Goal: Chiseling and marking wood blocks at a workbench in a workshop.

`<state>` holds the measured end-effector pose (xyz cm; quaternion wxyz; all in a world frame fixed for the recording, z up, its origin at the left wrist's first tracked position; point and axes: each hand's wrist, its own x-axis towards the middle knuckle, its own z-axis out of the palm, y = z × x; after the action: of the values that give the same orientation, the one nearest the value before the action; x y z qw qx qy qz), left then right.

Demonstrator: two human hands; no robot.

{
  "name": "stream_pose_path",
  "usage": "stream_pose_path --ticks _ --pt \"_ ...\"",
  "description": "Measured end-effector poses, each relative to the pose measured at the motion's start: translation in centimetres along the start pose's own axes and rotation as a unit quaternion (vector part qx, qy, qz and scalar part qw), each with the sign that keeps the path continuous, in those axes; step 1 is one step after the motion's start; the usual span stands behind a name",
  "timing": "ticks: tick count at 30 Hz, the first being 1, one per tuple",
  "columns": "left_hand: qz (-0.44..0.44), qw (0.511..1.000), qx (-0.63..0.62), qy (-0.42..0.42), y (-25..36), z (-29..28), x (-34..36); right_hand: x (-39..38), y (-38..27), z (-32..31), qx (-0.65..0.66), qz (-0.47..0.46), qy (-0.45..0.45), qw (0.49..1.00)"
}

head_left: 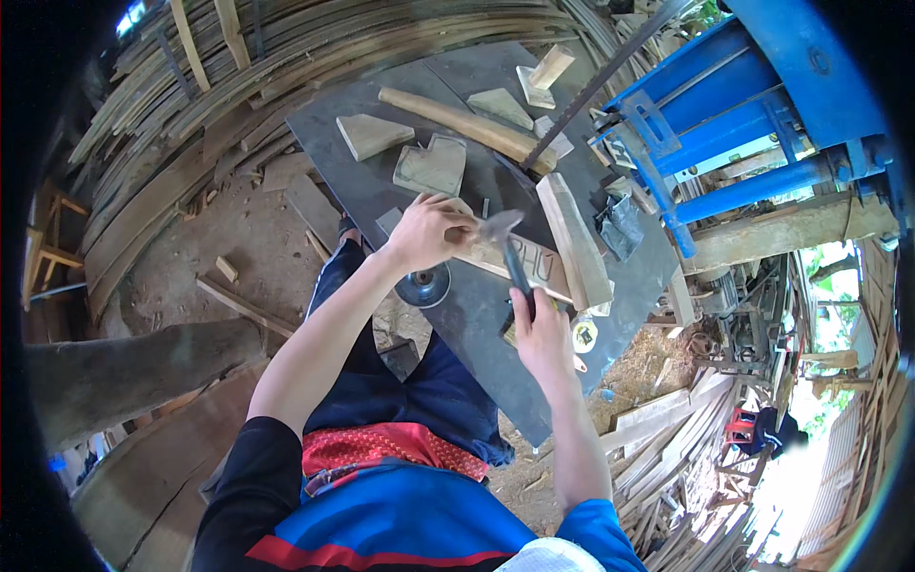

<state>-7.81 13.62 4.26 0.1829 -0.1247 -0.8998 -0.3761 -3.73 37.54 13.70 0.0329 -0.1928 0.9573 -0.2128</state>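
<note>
My right hand [545, 341] is wrapped round the dark handle of a claw hammer [516, 259]. Its metal head, slightly blurred, hangs over a pale wooden board [545, 270] with dark handwritten marks. Just left of the hammer head, my left hand [429, 234] is over the same board, thumb and fingers pinched together. Whatever they hold, if anything, is too small to make out. A thicker length of wood [577, 243] lies to the right of the board. Beyond my left hand is a cut wooden block [431, 164] with a notched edge.
The dark tabletop [477, 338] also carries a long wooden piece [457, 121], a yellow tape measure [584, 334] and a crumpled dark bag [621, 229]. A round dark disc [423, 286] is by the near edge. Blue machinery [753, 119] stands at right; stacked planks [191, 124] fill the far left.
</note>
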Motion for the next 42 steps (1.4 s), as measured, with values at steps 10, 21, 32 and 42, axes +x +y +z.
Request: stream_pose_path --ticks 10,21,32,42 --pt "0.032 0.999 -0.014 0.014 -0.1 -0.5 0.2 -0.4 -1.0 -3.0 0.117 -0.029 0.119 0.986" --pt "-0.009 0.99 -0.126 0.062 -0.4 0.0 0.2 -0.5 -1.7 -3.6 0.056 -0.025 0.083 0.995" --pt "-0.049 0.983 -0.167 0.059 -0.5 0.4 0.5 0.1 -1.2 -3.2 0.036 0.01 0.059 0.998" --pt "0.064 0.993 -0.002 0.097 -2.0 1.3 -0.1 0.3 -1.1 -3.0 -0.008 -0.002 0.013 1.0"
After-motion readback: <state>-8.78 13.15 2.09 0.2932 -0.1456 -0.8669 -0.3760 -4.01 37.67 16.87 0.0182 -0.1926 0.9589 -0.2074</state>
